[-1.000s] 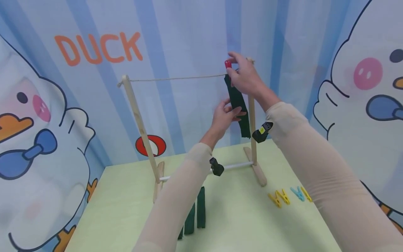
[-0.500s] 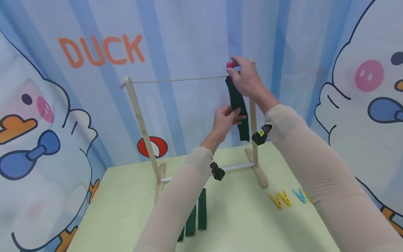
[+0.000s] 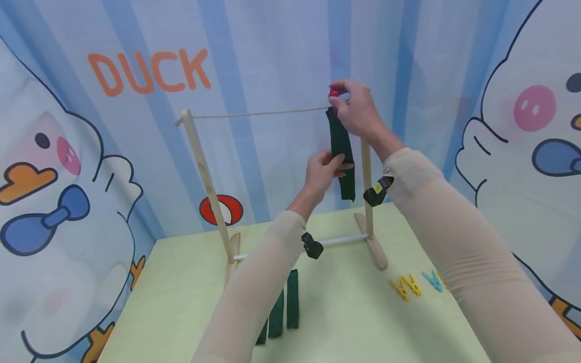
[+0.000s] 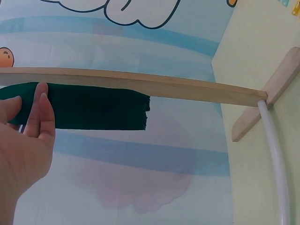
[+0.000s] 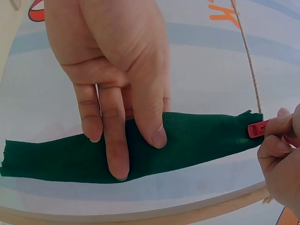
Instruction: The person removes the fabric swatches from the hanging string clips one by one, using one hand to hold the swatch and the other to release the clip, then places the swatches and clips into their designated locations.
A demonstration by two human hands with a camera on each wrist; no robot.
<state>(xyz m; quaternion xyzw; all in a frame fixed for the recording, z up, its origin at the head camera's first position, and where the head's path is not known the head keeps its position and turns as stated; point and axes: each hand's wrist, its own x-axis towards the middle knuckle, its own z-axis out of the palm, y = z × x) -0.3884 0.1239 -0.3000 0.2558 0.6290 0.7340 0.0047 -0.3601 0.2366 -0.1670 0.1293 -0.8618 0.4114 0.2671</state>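
Observation:
A dark green cloth strip (image 3: pixel 347 184) hangs lengthwise at the right part of a thin rope (image 3: pixel 258 114). My right hand (image 3: pixel 359 112) pinches a red clothespin (image 5: pixel 256 130) between thumb and fingers, at the strip's top end by the rope. In the right wrist view the pin's tip overlaps the cloth. Lower down, my left hand (image 3: pixel 319 172) holds the strip around its middle, thumb on one face and some fingers across it. The left wrist view shows the strip's frayed lower end (image 4: pixel 140 112) hanging free past the fingers.
Wooden posts (image 3: pixel 203 176) on flat feet carry the rope, with a white bar (image 3: pixel 342 240) joining them low down. More green strips (image 3: pixel 292 300) lie on the table (image 3: pixel 181 287), partly behind my left sleeve. Yellow clothespins (image 3: pixel 410 286) and a blue one (image 3: pixel 432 281) lie at right.
The strip's lower end has swung slightly left, away from the right post. The red clothespin has shifted a little within my right fingers. My left hand keeps its hold.

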